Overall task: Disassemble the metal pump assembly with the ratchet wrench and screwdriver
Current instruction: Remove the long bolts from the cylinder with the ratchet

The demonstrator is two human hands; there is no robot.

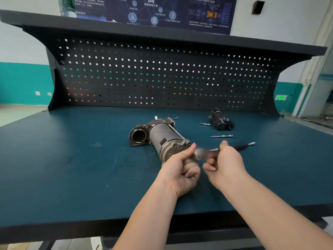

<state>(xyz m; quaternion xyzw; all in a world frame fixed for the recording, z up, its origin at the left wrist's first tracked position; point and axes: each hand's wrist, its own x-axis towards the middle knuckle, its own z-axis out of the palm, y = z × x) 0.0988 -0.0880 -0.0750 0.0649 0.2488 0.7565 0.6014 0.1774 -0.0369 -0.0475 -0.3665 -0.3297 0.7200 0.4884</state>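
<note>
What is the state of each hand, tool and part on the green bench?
Grey metal pump assembly: lying on its side, long bolt still fitted.
Blurred silver ratchet wrench: held by both hands.
Left hand: pinches wrench head.
Right hand: grips wrench handle.
Silver extension bar: lying loose.
Dark removed part: lying apart.
Small loose bolt: lying flat.

A teal desk [72, 159] backs onto a black pegboard [162, 74]; a blue poster [153, 11] hangs above its shelf [54, 20].
</note>
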